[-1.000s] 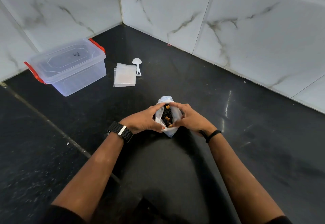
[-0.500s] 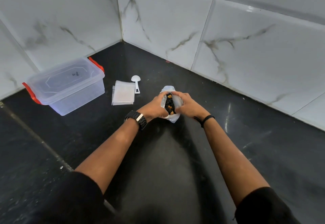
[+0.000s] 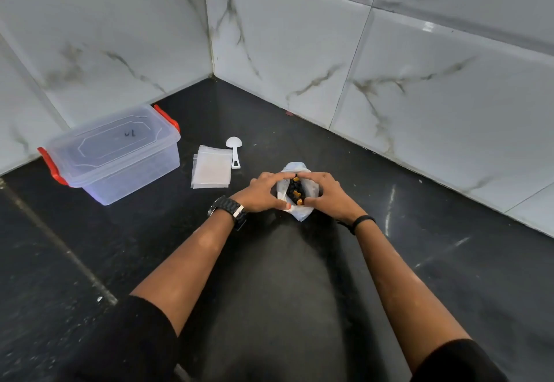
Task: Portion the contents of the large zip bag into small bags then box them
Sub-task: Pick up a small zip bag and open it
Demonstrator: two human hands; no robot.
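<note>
Forearms in dark short sleeves reach forward over the black stone desk [image 3: 419, 262], and both grips meet on the large zip bag [image 3: 299, 212], which stands near the middle of the desk, well in front of the tiled wall corner. The left hand [image 3: 260, 194] pinches the bag's left lip, fingers curled over the top and thumb low on the plastic; the right hand [image 3: 326, 196] grasps the right lip in the same way. Held like this, from both sides, the mouth is spread apart, and dark and orange pieces [image 3: 295, 193] show inside. That two-sided hold seems meant to keep the floppy bag upright and open so a scoop can go in without the walls folding shut. A black watch [image 3: 229, 209] sits on the left wrist and a thin black band [image 3: 361, 220] on the right.

Just beyond the left hand lies a flat stack of small bags [image 3: 211, 167], and touching its right edge is a white scoop [image 3: 234, 151], bowl pointing away. Both are close enough to be taken by one hand while the other steadies the big bag. Farther left, near the wall, stands the clear box [image 3: 120, 169] with red latches, lid on; no portions look made yet, so I judge boxing to be a later step.
</note>
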